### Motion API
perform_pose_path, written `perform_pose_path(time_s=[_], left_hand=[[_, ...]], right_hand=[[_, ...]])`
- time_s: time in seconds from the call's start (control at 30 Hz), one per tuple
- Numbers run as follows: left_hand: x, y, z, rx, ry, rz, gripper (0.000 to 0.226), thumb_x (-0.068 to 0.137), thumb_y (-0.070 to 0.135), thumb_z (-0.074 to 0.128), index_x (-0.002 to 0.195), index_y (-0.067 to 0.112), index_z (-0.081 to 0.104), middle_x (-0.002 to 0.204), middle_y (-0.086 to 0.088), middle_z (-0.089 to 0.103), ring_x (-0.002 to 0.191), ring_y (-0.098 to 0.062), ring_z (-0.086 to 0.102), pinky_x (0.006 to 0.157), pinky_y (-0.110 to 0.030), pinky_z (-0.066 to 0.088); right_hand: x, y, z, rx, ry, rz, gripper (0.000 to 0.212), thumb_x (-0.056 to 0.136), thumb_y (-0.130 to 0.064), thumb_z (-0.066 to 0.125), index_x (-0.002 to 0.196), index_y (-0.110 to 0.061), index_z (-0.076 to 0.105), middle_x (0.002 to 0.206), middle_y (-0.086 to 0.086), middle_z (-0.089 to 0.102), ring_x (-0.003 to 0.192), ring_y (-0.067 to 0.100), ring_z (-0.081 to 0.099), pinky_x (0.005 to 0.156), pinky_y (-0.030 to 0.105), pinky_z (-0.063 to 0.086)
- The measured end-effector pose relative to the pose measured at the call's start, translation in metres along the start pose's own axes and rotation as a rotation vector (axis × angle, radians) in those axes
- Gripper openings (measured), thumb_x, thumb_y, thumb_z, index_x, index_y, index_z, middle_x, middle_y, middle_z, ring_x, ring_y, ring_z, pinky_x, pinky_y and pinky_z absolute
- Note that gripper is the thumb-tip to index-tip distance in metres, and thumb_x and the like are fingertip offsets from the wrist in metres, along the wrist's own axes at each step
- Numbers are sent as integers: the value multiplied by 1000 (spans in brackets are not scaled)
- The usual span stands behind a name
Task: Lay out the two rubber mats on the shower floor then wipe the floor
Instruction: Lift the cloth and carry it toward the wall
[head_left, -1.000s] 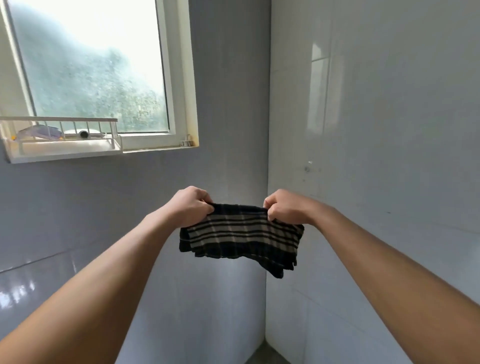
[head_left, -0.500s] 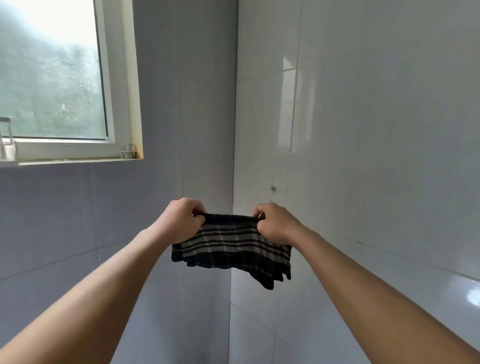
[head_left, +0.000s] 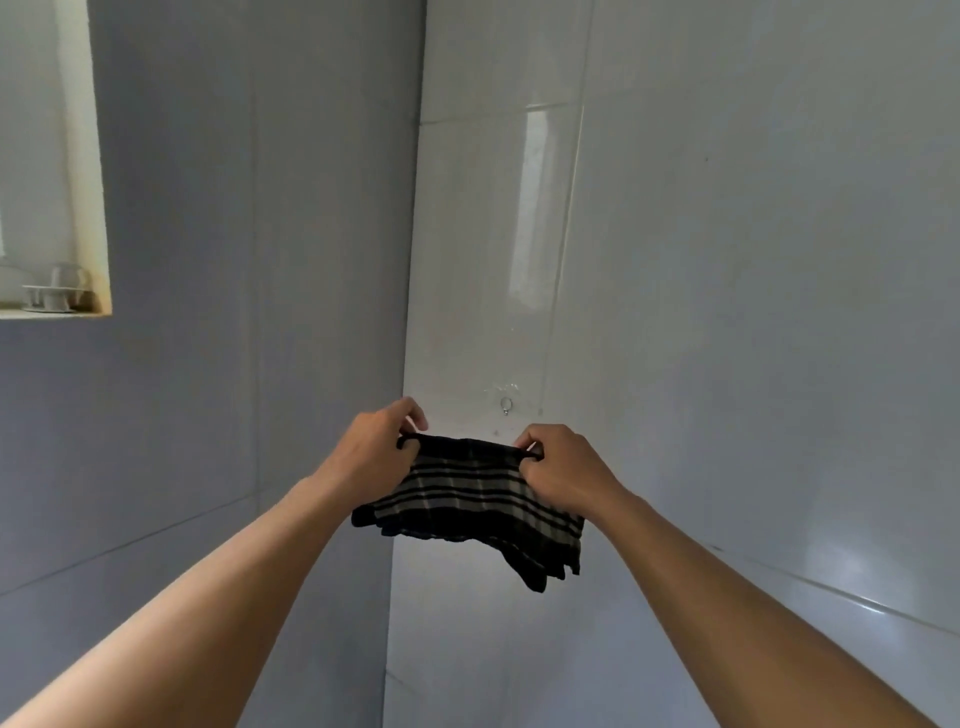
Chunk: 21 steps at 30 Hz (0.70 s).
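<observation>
A dark cloth with pale stripes (head_left: 470, 499) hangs between my two hands at chest height, in front of the corner of the tiled walls. My left hand (head_left: 376, 449) pinches its upper left edge, where a small loop shows. My right hand (head_left: 563, 470) grips its upper right edge. The cloth's lower right corner droops down. Just above the cloth, a small metal hook (head_left: 505, 405) is fixed to the white wall tile. No rubber mat and no floor are in view.
A window recess (head_left: 78, 208) with a small plastic item on its sill (head_left: 52, 296) sits at the upper left. Grey-blue tiles cover the left wall, glossy white tiles (head_left: 753, 312) the right wall.
The view has swung to the right, so the window has slid to the left edge. Both hands have carried the cloth closer to the wall, just under the hook.
</observation>
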<state>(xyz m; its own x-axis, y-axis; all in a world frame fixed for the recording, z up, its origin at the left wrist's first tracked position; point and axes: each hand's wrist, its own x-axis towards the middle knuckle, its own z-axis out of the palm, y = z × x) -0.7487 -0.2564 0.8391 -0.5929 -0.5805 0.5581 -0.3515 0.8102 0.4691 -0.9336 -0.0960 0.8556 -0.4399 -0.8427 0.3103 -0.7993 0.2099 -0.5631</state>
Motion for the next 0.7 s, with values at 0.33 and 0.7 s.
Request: perform_pose_path(time_s=[0.33,0.7], left_hand=[[98,-33,69,130,-12,198,41,94,0,49,103,28,77,107,6,59,90,-18,60,74,-27,45],[177,-59,141,473,114,362,59,83,3,67,133,34,63,107,-7,61,70,-29,60,63,-32,37]], right_hand=[[81,42,17,-205,136,-78,31,88,1,42,87,-27,56,92,-2,58,75,18,58,75,40,54],[152,82,41,-568,346,-167,18,102,-26,44,111,-17,56,99,0,49,88,24,41,75,33,33]])
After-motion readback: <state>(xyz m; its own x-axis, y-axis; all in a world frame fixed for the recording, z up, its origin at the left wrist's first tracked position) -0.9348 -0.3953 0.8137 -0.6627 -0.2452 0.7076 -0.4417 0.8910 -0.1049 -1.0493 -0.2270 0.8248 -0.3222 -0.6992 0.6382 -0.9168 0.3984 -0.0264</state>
